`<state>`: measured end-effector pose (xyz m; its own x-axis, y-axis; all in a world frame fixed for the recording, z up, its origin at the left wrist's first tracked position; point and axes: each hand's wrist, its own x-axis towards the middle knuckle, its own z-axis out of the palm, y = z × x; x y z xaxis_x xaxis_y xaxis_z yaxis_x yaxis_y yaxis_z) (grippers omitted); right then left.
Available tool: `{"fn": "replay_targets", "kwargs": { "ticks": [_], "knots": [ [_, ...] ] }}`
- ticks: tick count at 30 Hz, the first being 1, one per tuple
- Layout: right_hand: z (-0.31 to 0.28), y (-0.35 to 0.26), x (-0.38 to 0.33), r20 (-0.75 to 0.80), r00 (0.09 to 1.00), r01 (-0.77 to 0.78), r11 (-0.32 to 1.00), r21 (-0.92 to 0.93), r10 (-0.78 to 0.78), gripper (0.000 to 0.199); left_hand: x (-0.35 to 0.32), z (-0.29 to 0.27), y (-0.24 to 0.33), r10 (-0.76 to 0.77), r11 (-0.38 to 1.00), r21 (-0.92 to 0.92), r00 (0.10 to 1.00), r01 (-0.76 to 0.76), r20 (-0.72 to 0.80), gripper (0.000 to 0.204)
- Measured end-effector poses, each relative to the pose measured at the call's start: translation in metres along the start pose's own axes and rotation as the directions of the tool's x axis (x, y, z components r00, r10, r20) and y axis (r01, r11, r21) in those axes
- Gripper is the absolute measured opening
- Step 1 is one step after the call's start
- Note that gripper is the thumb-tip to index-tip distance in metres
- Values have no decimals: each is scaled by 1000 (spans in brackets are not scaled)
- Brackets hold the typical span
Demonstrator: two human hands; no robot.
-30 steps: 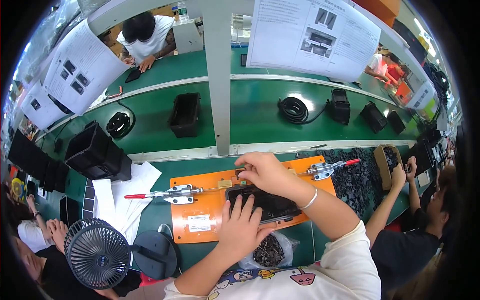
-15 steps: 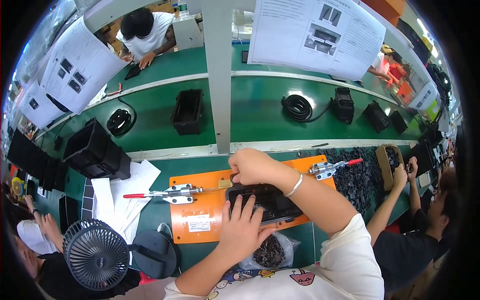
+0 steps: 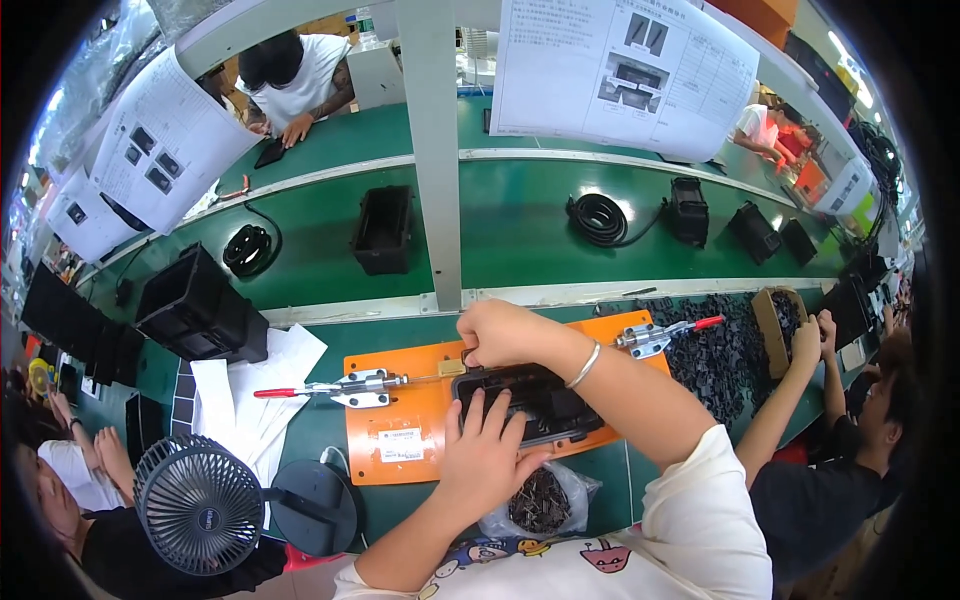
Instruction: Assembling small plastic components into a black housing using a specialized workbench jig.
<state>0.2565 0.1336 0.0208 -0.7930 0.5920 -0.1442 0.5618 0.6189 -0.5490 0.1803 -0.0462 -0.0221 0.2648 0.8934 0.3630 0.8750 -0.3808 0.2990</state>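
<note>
- The left hand (image 3: 487,455) lies spread, fingers flat on the near edge of the black plastic housing (image 3: 530,400), at centre frame.
- The right hand (image 3: 500,333) is curled at the housing's far edge; what it pinches is hidden.
- The housing sits on an orange jig plate (image 3: 400,420) with toggle clamps (image 3: 345,388).
- A bag of small dark parts (image 3: 540,500) lies half hidden below.
- Green conveyor (image 3: 520,225) fills the upper frame.

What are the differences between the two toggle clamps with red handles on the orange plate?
The left toggle clamp lies with its red handle pointing left, past the edge of the orange plate. The right toggle clamp points its red handle to the right and slightly up. The left one reaches toward the black housing near the right hand; the right one sits at the plate's far corner, beside loose black parts. Both are silver metal with red grips.
</note>
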Motion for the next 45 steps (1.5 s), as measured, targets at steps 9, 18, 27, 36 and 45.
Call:
{"fn": "replay_targets", "kwargs": {
  "ticks": [9,18,27,36,45],
  "knots": [
    [0,15,-26,-247,961,-80,980,181,124,40,0,-1,13,53,997,-42,993,-58,-101,43],
    [67,-23,-191,190,978,134,959,-250,-88,10,-45,30,30,275,960,-78,860,-268,430,16],
    [133,-9,-212,-191,981,-19,988,-156,-11,9,-40,23,21,279,949,-256,864,-182,418,11],
    [125,-1,-209,-100,990,81,984,-156,-97,12,-46,10,9,283,881,-455,916,-129,286,14],
    [76,-15,-206,-275,918,330,936,126,-286,10,-18,-47,-16,117,796,-591,992,-128,-57,18]
  ]
}}
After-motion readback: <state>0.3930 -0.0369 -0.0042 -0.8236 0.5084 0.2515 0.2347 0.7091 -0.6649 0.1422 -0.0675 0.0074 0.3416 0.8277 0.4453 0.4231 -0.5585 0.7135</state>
